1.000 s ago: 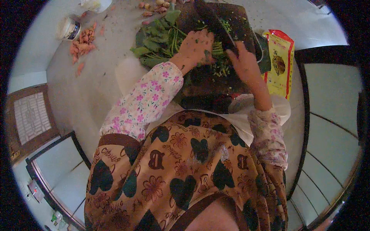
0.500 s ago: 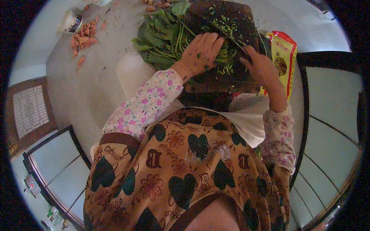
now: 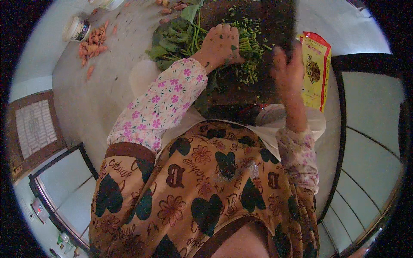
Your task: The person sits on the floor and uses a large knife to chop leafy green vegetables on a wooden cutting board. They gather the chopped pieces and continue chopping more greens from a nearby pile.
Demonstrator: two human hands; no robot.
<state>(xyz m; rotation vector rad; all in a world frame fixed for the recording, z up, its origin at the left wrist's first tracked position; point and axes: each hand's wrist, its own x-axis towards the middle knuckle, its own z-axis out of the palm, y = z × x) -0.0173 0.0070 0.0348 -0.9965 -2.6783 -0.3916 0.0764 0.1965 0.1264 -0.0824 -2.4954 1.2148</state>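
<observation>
My left hand (image 3: 221, 45) is closed over a bunch of green stems (image 3: 244, 44) on a dark wooden cutting board (image 3: 258, 92), with green bits stuck to its skin. Broad leaves (image 3: 171, 41) of the same greens spread out to its left. Short chopped green pieces (image 3: 251, 75) lie around the bunch's right side. Raised at the board's right side, my right hand (image 3: 289, 69) is smeared by motion and grips a knife. The knife's dark, broad blade (image 3: 279, 21) is blurred and reaches toward the upper edge, covering part of the board.
Right of the board is a yellow and red packet (image 3: 316, 71). Orange-brown roots (image 3: 92, 43) are piled on the floor (image 3: 103, 81) at the far left, beside a white tub (image 3: 76, 28). My knees, in pale trousers, flank the board.
My right hand has lifted the knife away from the stems, and its blade now shows broad and blurred. My left hand has shifted slightly upward in view, still on the bunch.
</observation>
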